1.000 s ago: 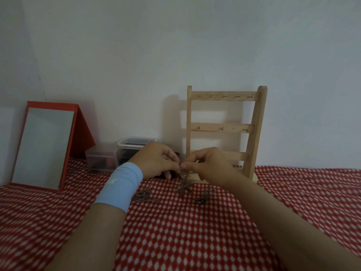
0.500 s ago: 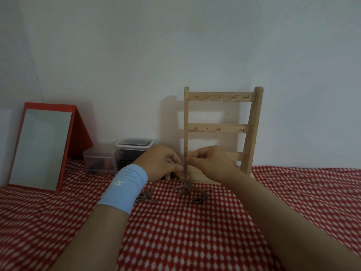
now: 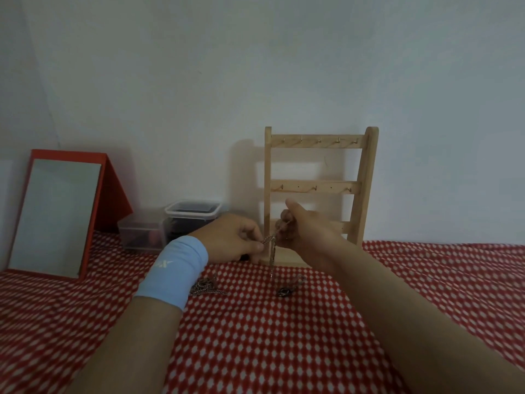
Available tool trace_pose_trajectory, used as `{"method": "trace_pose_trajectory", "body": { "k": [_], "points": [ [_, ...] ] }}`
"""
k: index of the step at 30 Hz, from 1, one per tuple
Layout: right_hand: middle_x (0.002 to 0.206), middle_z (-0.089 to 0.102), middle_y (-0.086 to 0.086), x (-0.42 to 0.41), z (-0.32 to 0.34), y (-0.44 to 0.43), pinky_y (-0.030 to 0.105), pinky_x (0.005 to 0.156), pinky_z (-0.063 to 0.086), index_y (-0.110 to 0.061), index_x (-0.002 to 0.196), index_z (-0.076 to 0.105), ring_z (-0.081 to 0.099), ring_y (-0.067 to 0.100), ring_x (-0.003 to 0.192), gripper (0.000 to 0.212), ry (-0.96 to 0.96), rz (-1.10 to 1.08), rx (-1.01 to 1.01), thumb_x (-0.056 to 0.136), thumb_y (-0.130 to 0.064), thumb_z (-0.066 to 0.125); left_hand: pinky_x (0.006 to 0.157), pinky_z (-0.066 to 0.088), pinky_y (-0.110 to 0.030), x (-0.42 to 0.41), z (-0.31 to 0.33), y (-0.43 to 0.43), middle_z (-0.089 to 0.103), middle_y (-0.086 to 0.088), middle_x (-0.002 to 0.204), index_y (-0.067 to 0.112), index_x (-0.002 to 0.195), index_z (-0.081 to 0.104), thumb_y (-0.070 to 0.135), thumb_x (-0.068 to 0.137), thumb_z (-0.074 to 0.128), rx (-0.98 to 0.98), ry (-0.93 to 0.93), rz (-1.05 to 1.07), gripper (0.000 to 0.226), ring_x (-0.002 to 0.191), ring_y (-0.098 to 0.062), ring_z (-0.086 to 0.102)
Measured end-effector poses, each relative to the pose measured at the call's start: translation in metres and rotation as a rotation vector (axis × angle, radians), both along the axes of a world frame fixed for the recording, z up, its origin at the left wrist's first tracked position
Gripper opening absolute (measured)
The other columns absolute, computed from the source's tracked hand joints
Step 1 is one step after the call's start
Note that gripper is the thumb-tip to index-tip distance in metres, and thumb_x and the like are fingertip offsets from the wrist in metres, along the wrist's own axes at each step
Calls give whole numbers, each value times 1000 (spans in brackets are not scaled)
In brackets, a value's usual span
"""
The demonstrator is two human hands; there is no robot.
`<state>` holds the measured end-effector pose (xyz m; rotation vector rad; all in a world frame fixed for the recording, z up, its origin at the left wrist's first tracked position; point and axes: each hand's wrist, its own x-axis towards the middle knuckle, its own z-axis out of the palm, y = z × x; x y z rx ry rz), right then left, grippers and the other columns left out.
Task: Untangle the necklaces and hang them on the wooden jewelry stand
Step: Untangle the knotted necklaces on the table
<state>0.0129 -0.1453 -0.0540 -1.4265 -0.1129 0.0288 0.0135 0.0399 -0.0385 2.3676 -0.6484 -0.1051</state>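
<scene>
A wooden jewelry stand point(image 3: 318, 186) with three hook rails stands against the wall; its hooks are bare. In front of its base, my left hand point(image 3: 233, 237) and my right hand point(image 3: 305, 228) each pinch one thin silver necklace chain point(image 3: 272, 251). The chain runs up to my right fingers and hangs down in a strand toward the cloth. A tangled pile of chain point(image 3: 206, 287) lies on the cloth beside my left wrist. Another small necklace with a dark pendant point(image 3: 285, 290) lies below my right hand.
A red-framed standing mirror point(image 3: 56, 214) leans at the left. Two clear plastic boxes point(image 3: 170, 223) sit between the mirror and the stand. A red and white checked cloth point(image 3: 284, 336) covers the table. A light blue wristband point(image 3: 176, 268) is on my left wrist.
My right hand has risen and pulled away from my left, drawing the chain up off the cloth so that it hangs stretched. My left hand stayed low.
</scene>
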Motion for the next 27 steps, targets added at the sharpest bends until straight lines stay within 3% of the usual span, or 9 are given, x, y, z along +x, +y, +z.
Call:
{"method": "trace_pose_trajectory", "body": {
  "k": [2, 5, 9, 12, 15, 20, 23, 27],
  "points": [
    [72, 61, 3, -1, 0, -1, 34, 73, 48, -14, 78, 55, 57, 17, 67, 41, -24, 47, -13, 106, -41, 45, 66, 48, -20, 2, 0, 0, 75, 0, 80, 21, 84, 67, 20, 92, 64, -15, -22, 17, 8, 68, -7, 65],
    [70, 64, 1, -5, 0, -4, 33, 72, 49, -10, 87, 65, 58, 16, 67, 35, -100, 55, -196, 104, -37, 52, 60, 47, -23, 2, -4, -5, 70, -1, 76, 21, 86, 64, 20, 96, 56, -165, -24, 82, 13, 71, -13, 63],
    [57, 58, -3, -5, -2, 1, 30, 73, 54, 13, 110, 67, 59, 14, 65, 43, -100, -8, -252, 101, -29, 62, 47, 41, -13, 1, -14, -15, 69, -8, 80, 7, 96, 61, 11, 100, 48, -279, 147, 70, 15, 60, -15, 60],
    [53, 55, -2, -3, 1, 1, 30, 71, 55, 12, 106, 68, 59, 17, 66, 39, -80, -44, -177, 100, -26, 63, 61, 50, -21, 5, -20, -17, 69, -5, 84, 8, 94, 64, 10, 99, 49, -276, 185, 47, 17, 66, -16, 62],
    [50, 47, -4, -3, 3, -3, 30, 64, 53, -8, 95, 62, 57, 15, 57, 21, 11, 7, 46, 103, -26, 57, 74, 49, -25, 8, -25, -14, 66, -1, 84, 13, 89, 65, 13, 99, 51, -255, 188, 69, 18, 78, -13, 61],
    [57, 32, -7, -4, 8, -14, 23, 44, 39, -17, 89, 57, 29, 9, 46, 21, 3, 7, 181, 105, -29, 52, 90, 47, -34, 11, -28, -14, 65, -2, 89, 12, 89, 66, 15, 98, 53, -186, 191, 73, 17, 86, -15, 60],
    [58, 36, -7, -4, 13, -18, 21, 40, 26, -20, 77, 49, 26, 8, 46, 32, -62, -70, 17, 106, -31, 46, 93, 46, -34, 11, -28, -10, 67, -4, 95, 14, 91, 67, 18, 98, 53, -141, 185, 93, 16, 92, -18, 62],
    [54, 39, -7, -4, 14, -18, 25, 45, 28, -19, 66, 44, 32, 8, 43, 47, -251, -346, -395, 108, -38, 34, 80, 46, -31, 13, -28, -5, 62, -1, 72, 20, 83, 61, 21, 98, 51, -14, 161, 114, 19, 70, -15, 58]
  ]
}}
